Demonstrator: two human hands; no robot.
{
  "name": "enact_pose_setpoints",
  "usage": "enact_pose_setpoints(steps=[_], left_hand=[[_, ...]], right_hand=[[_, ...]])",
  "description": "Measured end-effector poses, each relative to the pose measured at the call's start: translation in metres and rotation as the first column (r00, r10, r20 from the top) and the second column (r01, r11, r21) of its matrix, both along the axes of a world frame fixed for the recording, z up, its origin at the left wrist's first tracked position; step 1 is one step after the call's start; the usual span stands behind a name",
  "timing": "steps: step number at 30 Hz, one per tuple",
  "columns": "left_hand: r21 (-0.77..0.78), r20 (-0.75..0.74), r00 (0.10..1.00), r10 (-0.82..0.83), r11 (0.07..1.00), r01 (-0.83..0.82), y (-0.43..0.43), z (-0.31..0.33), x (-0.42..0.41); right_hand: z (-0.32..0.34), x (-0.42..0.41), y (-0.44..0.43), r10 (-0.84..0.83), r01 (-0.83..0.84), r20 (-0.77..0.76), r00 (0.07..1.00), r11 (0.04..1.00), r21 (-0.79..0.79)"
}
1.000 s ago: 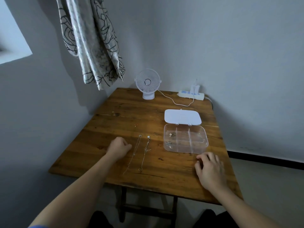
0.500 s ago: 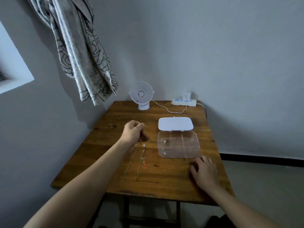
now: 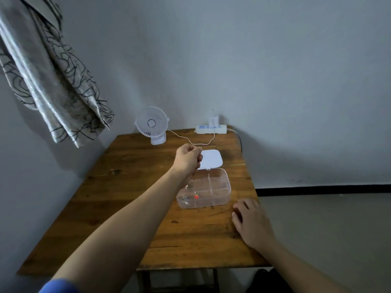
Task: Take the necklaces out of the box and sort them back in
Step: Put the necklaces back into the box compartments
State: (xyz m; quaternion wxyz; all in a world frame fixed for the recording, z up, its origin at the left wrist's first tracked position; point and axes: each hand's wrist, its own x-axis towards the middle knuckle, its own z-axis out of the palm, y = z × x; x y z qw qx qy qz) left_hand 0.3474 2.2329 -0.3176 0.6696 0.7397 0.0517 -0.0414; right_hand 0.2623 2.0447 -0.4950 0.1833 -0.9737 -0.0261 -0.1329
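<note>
A clear plastic box [image 3: 220, 188] with dividers lies open on the wooden table [image 3: 131, 187], its white lid [image 3: 211, 158] folded back behind it. My left hand [image 3: 188, 158] is raised above the box's left side, fingers pinched on a thin necklace chain that hangs down into the left compartments. A red pendant [image 3: 196, 196] dangles at the chain's lower end inside the box. Small silver pieces [image 3: 186, 197] lie in the near-left compartment. My right hand [image 3: 250, 222] rests flat on the table just right of the box, holding nothing.
A small white fan [image 3: 152, 123] stands at the table's back edge, its cable running to a white power strip [image 3: 211, 129]. A patterned curtain [image 3: 48, 87] hangs at the left. Walls close in behind and to the left.
My left hand picked the necklaces up from the table and moved right and up, over the box. The chains no longer lie on the table. My right hand stayed beside the box.
</note>
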Motion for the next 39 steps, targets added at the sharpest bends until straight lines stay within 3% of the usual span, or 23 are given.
enact_pose_setpoints(steps=[10, 20, 26, 30, 34, 39], left_hand=[[-0.090, -0.080, 0.995, -0.065, 0.994, 0.058, -0.050, -0.028, 0.020], [-0.038, -0.110, 0.993, -0.037, 0.999, 0.033, -0.067, -0.049, 0.033], [0.175, -0.099, 0.992, -0.080, 0.980, 0.096, -0.059, -0.076, 0.029], [0.407, -0.036, 0.992, -0.122, 0.904, 0.126, -0.051, -0.082, 0.025], [0.529, 0.012, 0.983, -0.181, 0.836, 0.147, -0.040, -0.078, 0.017], [0.594, 0.122, 0.992, -0.044, 0.804, -0.037, 0.008, -0.073, 0.003]], right_hand=[[-0.003, 0.003, -0.002, 0.018, -0.019, 0.033, 0.999, 1.000, 0.013], [-0.006, 0.002, -0.002, -0.009, 0.010, 0.118, 0.993, 1.000, -0.009], [-0.005, 0.001, 0.000, -0.009, 0.007, 0.132, 0.991, 1.000, 0.018], [-0.004, 0.002, -0.001, -0.003, -0.002, 0.131, 0.991, 0.999, 0.039], [-0.003, 0.002, -0.001, 0.005, -0.010, 0.112, 0.994, 0.999, 0.043], [0.001, 0.003, -0.001, 0.024, -0.026, 0.076, 0.997, 0.999, 0.025]])
